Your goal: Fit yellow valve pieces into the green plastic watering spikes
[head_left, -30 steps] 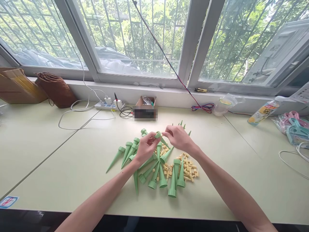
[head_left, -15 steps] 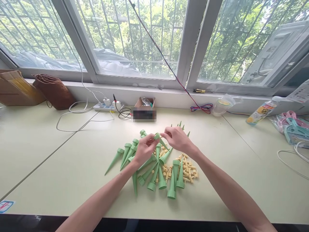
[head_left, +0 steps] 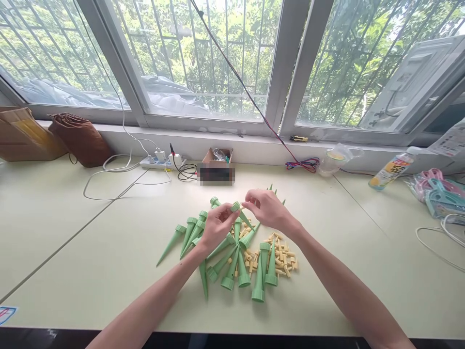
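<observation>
My left hand (head_left: 216, 224) is closed on a green cone-shaped spike (head_left: 242, 217), pinching it near its wide end, above the middle of the pale table (head_left: 90, 252). My right hand (head_left: 264, 208) is closed in a pinch right at that wide end; whatever small piece it holds is hidden by the fingers. Under both hands lies a heap of several green spikes (head_left: 232, 261), and beside them a scatter of small yellow plugs (head_left: 281, 254).
At the back by the window sill stand a power strip with white cables (head_left: 160, 160), a small cardboard box (head_left: 217, 165) and a brown pouch (head_left: 82, 138). A bottle (head_left: 390, 170), pastel clips (head_left: 441, 194) and a white cord (head_left: 436, 237) lie to the right.
Both hands stay together on the spike, with only small finger movements. The view has shifted slightly.
</observation>
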